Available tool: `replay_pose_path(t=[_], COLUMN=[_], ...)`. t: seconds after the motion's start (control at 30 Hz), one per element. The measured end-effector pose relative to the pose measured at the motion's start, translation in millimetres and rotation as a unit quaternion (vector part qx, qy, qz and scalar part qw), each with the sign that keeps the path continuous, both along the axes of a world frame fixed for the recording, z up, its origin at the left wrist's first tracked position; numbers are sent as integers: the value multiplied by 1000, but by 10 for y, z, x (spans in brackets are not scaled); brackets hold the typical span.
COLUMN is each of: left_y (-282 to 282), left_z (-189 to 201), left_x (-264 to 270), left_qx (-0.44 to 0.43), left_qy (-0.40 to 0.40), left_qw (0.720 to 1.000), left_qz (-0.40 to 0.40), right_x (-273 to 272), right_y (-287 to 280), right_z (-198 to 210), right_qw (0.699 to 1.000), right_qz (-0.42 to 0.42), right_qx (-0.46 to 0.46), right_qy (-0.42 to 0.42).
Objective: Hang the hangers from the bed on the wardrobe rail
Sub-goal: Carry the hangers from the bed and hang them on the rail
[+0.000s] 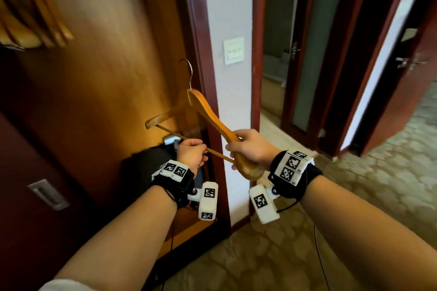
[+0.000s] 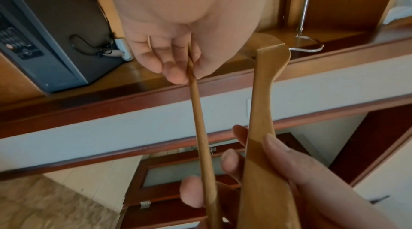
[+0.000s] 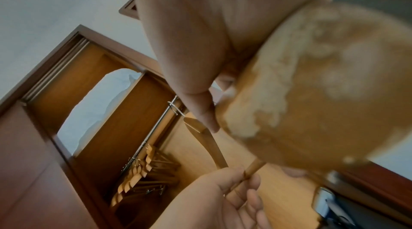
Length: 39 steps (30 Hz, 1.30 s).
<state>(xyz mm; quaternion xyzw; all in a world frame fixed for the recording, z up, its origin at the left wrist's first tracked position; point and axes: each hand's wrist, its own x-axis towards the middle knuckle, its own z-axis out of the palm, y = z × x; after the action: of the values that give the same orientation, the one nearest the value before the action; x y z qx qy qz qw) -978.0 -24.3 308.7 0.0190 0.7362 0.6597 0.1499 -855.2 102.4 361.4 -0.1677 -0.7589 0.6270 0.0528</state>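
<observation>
- Grip, R: your right hand (image 1: pixel 250 149) is clenched round the wide end of one shoulder arm of the wooden hanger (image 1: pixel 208 113), thumb on top, fingers wrapped beneath.
- Grip, L: your left hand (image 1: pixel 191 152) pinches the hanger's thin crossbar (image 2: pixel 198 114) btwn thumb and fingertips, partway along its length.
- Hanger: held in the air in front of the open wardrobe (image 1: pixel 99 78), tilted, metal hook (image 1: pixel 188 71) uppermost and pointing away from you; touches neither shelf nor rail.
- Wear: pale, rough patch on the wooden end nearest your right wrist, blurred in that view.
- Rail (image 3: pixel 153 132): metal, runs across the wardrobe interior; well apart from the held item.
- Other hangers (image 3: pixel 136 173): several wooden ones already on that rail, bunched together; seen also at upper left in the head view, blurred.
- Safe (image 2: pixel 44 39): dark grey box w/ keypad on a wardrobe shelf, below your left hand.
- Surroundings: light switch (image 1: pixel 233 51) on the white wall strip beside the wardrobe; patterned carpet (image 1: pixel 260 255) underfoot.
</observation>
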Motion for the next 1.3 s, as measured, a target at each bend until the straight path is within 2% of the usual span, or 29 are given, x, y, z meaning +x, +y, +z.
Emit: replay_pose_path(t=[0.17, 0.27, 0.53, 0.73, 1.0, 1.3], left_y=[-329, -546, -773, -702, -655, -788], left_z=[312, 521, 1064, 1355, 1941, 2474], left_x=[-855, -1315, -2056, -2380, -2810, -3108], left_qx=[25, 39, 62, 51, 51, 25], left_qy=[-1, 24, 75, 112, 161, 244], left_qw=[1000, 999, 995, 992, 985, 965], left_qz=[10, -5, -17, -13, 32, 95], right_x=[-827, -1318, -2152, -2596, -3406, -3984], right_y=[-322, -502, -710, -671, -605, -771], right_z=[342, 544, 982, 1308, 1887, 2354], right_qw=[999, 999, 995, 985, 967, 953], right_qz=[21, 21, 37, 68, 126, 144], right_qx=[25, 26, 6, 36, 69, 57], right_qy=[7, 33, 95, 155, 211, 260])
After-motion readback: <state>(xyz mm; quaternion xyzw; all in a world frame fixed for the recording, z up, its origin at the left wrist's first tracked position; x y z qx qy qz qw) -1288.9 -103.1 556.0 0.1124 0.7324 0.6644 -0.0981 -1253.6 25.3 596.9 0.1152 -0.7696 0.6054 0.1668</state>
